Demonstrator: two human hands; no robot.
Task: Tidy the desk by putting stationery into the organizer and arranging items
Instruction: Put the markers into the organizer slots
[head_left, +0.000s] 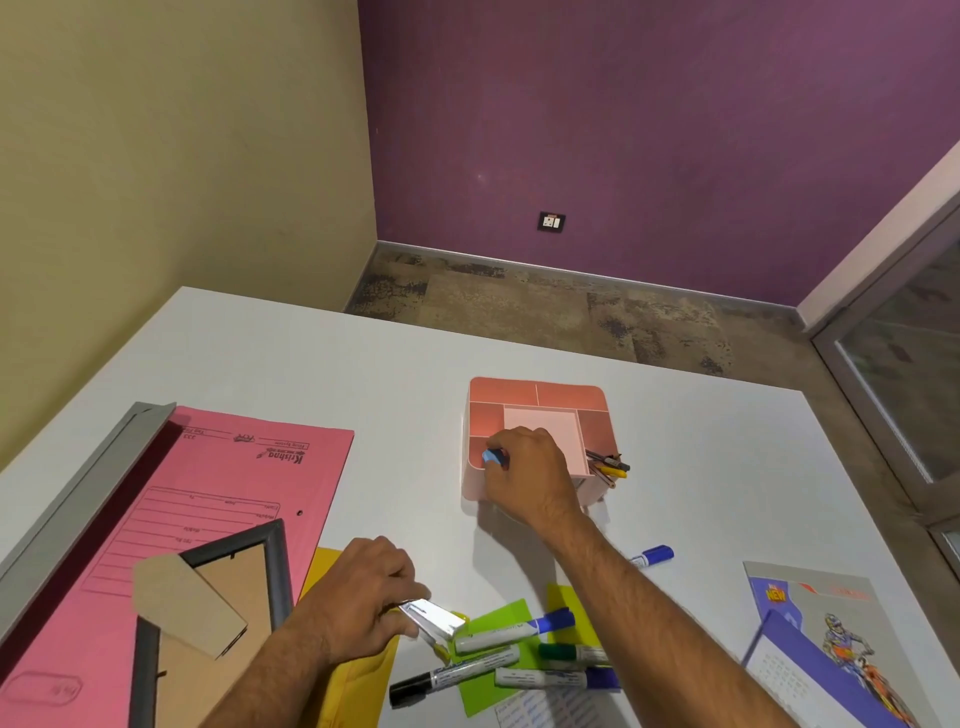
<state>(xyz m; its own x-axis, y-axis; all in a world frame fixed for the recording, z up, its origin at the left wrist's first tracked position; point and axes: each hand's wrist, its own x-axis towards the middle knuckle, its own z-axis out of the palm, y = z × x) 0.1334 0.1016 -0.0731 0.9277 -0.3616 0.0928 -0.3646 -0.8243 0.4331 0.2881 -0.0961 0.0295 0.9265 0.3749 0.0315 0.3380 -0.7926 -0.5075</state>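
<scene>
A pink organizer (537, 395) with several compartments stands mid-table. My right hand (530, 475) hovers over its near left compartment and pinches a small blue object (492, 458). Several pens (609, 466) stick out of its near right compartment. My left hand (358, 597) grips a silver and yellow stapler (434, 618) low on the table. Beside it lie several whiteboard markers (511, 652) on green and yellow paper sheets (498, 623). Another blue-capped marker (652, 556) lies to the right, partly hidden by my right forearm.
A pink file folder (218, 499) and a grey frame (67, 519) lie at the left, with a picture frame (223, 603) face down on the folder. Notebooks (826, 639) sit at the lower right. The white table (701, 467) ends at the far edge.
</scene>
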